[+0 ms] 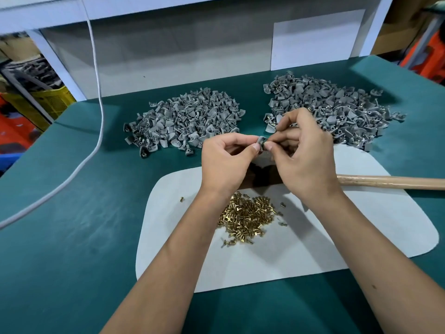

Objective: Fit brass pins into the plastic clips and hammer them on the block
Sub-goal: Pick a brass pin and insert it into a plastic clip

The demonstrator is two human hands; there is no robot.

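Note:
My left hand (225,162) pinches a small grey plastic clip (260,142) between thumb and forefinger above the table. My right hand (305,153) meets it from the right, its thumb and forefinger pinched at the clip on what looks like a brass pin, mostly hidden. A loose heap of brass pins (248,214) lies on the white mat (361,227) below my wrists. A dark block (261,177) sits under my hands, mostly hidden. The wooden hammer handle (390,182) lies across the mat at the right.
Two heaps of grey clips lie on the green table (72,225): one at centre left (183,121), one at the right (337,109) with brass showing in some. A white cable (96,97) hangs at the left. A white panel stands behind.

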